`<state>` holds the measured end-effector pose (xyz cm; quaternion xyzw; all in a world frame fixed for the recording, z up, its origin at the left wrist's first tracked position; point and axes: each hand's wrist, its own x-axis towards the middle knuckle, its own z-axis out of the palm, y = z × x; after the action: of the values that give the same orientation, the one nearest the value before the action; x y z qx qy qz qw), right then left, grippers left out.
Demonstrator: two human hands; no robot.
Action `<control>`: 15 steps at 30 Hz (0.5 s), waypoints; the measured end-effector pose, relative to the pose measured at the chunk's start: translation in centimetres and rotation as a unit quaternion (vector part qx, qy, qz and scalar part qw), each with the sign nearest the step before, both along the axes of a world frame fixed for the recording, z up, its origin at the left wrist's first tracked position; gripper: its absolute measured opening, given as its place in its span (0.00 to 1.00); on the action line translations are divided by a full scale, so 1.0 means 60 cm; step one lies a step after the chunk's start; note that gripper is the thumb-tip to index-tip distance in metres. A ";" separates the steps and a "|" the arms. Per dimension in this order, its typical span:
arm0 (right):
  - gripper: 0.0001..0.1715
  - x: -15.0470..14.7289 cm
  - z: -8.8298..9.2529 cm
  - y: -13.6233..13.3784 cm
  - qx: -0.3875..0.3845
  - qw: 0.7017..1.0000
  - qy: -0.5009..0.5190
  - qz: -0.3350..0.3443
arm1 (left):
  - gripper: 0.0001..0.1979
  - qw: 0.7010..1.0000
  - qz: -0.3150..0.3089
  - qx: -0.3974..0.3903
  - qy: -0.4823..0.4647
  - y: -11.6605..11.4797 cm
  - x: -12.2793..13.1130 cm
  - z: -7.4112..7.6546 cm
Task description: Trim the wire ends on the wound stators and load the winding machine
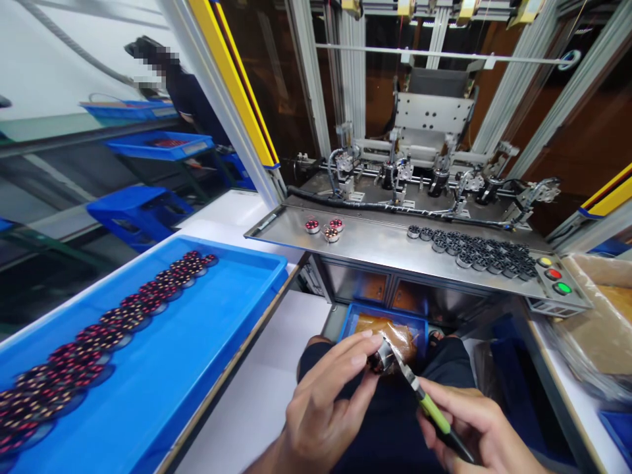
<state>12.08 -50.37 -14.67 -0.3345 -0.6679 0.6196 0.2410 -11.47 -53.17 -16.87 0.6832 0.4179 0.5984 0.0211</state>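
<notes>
In front of my lap, my left hand (330,395) holds a small round motor stator (380,359) between the fingers and thumb. My right hand (469,415) grips slim pliers (432,411) with a green and black handle. Their metal tip touches or nearly touches the upper right side of the stator; the exact contact is too small to tell. Below the hands, a blue bin (349,324) contains brown translucent wrapping. Three wound stators, red and copper, including one red stator (312,226), sit on the metal ledge (365,247).
A long blue tray (197,342) on the left bears rows of wound stators (123,316). Dark unwound cores (484,253) crowd the ledge's right side, near coloured buttons (555,273). Behind stands a winding machine (434,112). A cardboard box (592,322) is at right; a person (192,99) stands far left.
</notes>
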 end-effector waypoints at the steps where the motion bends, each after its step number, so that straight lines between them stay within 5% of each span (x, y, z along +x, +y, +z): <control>1: 0.35 0.001 -0.001 0.000 0.002 1.000 -0.005 -0.008 | 0.39 1.000 0.001 0.005 0.000 0.001 0.001 -0.001; 4: 0.33 0.004 -0.001 0.000 -0.024 0.999 0.008 -0.044 | 0.38 0.999 -0.014 0.005 -0.049 0.004 0.006 -0.004; 7: 0.34 0.010 -0.003 -0.003 -0.042 0.997 0.036 -0.050 | 0.32 0.966 -0.072 -0.075 -0.239 0.011 0.008 -0.005; 12: 0.36 0.018 -0.040 -0.002 -0.084 0.993 0.079 -0.032 | 0.32 0.752 -0.276 -0.246 -0.546 0.026 -0.004 -0.003; 15: 0.39 0.015 -0.074 0.000 -0.117 0.988 0.096 -0.033 | 0.33 0.678 -0.293 -0.275 -0.615 0.025 -0.007 -0.007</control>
<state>12.98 -50.35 -19.08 -0.3211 -0.5533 0.7144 0.2834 -11.90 -51.65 -17.29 0.2120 0.2352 0.7052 0.6344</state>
